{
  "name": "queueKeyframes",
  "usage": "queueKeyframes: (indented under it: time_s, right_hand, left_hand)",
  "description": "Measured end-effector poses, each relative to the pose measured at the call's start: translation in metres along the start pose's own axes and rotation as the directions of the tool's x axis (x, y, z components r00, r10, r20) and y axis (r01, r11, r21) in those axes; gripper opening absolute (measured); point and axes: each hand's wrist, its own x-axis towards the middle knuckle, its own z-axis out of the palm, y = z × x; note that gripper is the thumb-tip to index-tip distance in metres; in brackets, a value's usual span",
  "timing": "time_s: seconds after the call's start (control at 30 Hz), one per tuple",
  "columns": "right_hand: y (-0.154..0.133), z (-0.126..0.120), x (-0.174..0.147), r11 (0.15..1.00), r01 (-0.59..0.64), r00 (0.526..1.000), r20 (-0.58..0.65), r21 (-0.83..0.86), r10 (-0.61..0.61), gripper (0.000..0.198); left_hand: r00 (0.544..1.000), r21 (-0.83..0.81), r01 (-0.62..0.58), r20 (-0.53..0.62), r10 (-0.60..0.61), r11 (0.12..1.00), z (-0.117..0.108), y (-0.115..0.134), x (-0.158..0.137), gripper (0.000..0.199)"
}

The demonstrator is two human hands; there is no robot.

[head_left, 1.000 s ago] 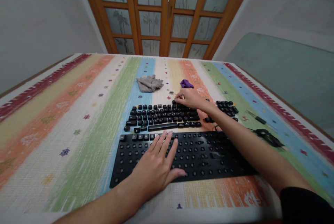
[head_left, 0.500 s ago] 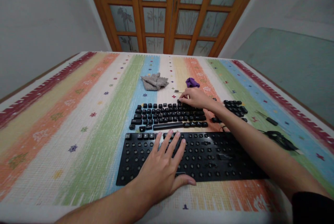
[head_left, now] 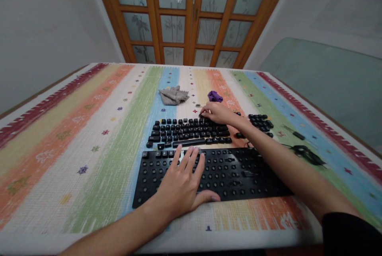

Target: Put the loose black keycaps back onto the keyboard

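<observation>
A black keyboard (head_left: 238, 178) lies near the front of the table, most of its key posts bare and a few keycaps fitted along its top left row. My left hand (head_left: 183, 184) rests on it with fingers spread and thumb over its front edge. Behind the keyboard, loose black keycaps (head_left: 182, 132) lie in rows, the long space bar (head_left: 188, 142) in front. My right hand (head_left: 216, 113) reaches over the far right of these rows, thumb and fingertips pinched on a small black keycap (head_left: 201, 115), partly hidden by the fingers.
A grey cloth (head_left: 174, 96) and a purple cloth (head_left: 215, 96) lie farther back. More keycaps (head_left: 260, 123) are grouped at the right, near a small black-handled tool (head_left: 298, 135) and a coiled black cable (head_left: 307, 156). A striped cloth (head_left: 98, 160) covers the table.
The view has shifted slightly, so everything sits a little farther left. My right hand stays at the back of the keycap rows. My left hand remains spread on the keyboard.
</observation>
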Motion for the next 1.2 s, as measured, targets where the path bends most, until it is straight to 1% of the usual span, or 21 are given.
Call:
queueKeyframes:
  time_s: [0.13, 0.27, 0.33, 0.43, 0.47, 0.53, 0.6, 0.63, 0.7, 0.77, 0.83, 0.97, 1.1, 1.2]
  right_hand:
    - [-0.001, 0.005, 0.000, 1.000, -0.013, 1.000, -0.009, -0.003, 0.013, 0.020]
    - [0.000, 0.008, 0.003, 1.000, -0.016, 1.000, -0.010, 0.007, 0.017, 0.018]
    - [0.000, 0.006, 0.005, 1.000, -0.019, 1.000, -0.007, 0.022, 0.019, 0.017]
    - [-0.002, -0.002, 0.005, 0.998, -0.024, 1.000, -0.001, 0.053, 0.024, 0.016]
    - [-0.003, -0.006, 0.003, 0.998, -0.025, 1.000, -0.002, 0.061, 0.025, 0.017]
    - [-0.008, -0.015, -0.006, 0.995, -0.019, 1.000, 0.004, 0.102, 0.019, 0.018]
    - [-0.014, -0.022, -0.019, 0.980, -0.002, 1.000, 0.022, 0.198, -0.002, 0.019]
    - [-0.018, -0.024, -0.026, 0.966, 0.006, 0.999, 0.034, 0.260, -0.015, 0.020]
    - [-0.027, -0.026, -0.041, 0.928, 0.013, 0.997, 0.060, 0.372, -0.038, 0.023]
    - [-0.037, -0.027, -0.056, 0.900, 0.008, 0.994, 0.093, 0.436, -0.054, 0.025]
    - [-0.048, -0.026, -0.068, 0.882, 0.002, 0.990, 0.122, 0.470, -0.067, 0.025]
    - [-0.065, -0.021, -0.085, 0.872, 0.003, 0.985, 0.150, 0.490, -0.088, 0.020]
    - [-0.074, -0.014, -0.092, 0.886, -0.001, 0.984, 0.159, 0.464, -0.082, 0.014]
    - [-0.075, -0.009, -0.092, 0.902, -0.002, 0.987, 0.145, 0.432, -0.068, 0.011]
  left_hand:
    - [1.000, 0.001, -0.014, -0.026, 0.014, 1.000, 0.004, -0.002, 0.001, 0.092]
    - [1.000, -0.012, -0.026, -0.003, 0.026, 1.000, 0.006, -0.003, 0.002, 0.095]
    - [0.999, -0.026, -0.031, 0.009, 0.031, 0.999, 0.005, -0.005, 0.004, 0.096]
    - [0.999, -0.056, -0.049, -0.018, 0.048, 0.997, -0.001, -0.008, 0.007, 0.095]
    - [0.998, -0.070, -0.054, -0.036, 0.052, 0.996, -0.003, -0.010, 0.009, 0.090]
    - [0.996, -0.114, -0.041, -0.082, 0.032, 0.993, -0.010, -0.015, 0.013, 0.072]
    - [0.990, -0.178, 0.009, -0.136, -0.034, 0.984, -0.016, -0.022, 0.018, 0.048]
    - [0.985, -0.212, 0.035, -0.161, -0.070, 0.977, -0.018, -0.026, 0.020, 0.039]
    - [0.974, -0.282, 0.073, -0.189, -0.129, 0.957, -0.021, -0.034, 0.024, 0.030]
    - [0.968, -0.337, 0.095, -0.190, -0.166, 0.937, -0.022, -0.042, 0.029, 0.028]
    - [0.972, -0.361, 0.098, -0.163, -0.166, 0.927, -0.024, -0.048, 0.033, 0.027]
    - [0.994, -0.389, 0.072, -0.048, -0.098, 0.918, -0.025, -0.054, 0.042, 0.027]
    - [0.999, -0.401, 0.050, 0.040, -0.037, 0.915, -0.023, -0.054, 0.050, 0.028]
    - [0.997, -0.388, 0.038, 0.076, -0.009, 0.921, -0.020, -0.054, 0.054, 0.030]
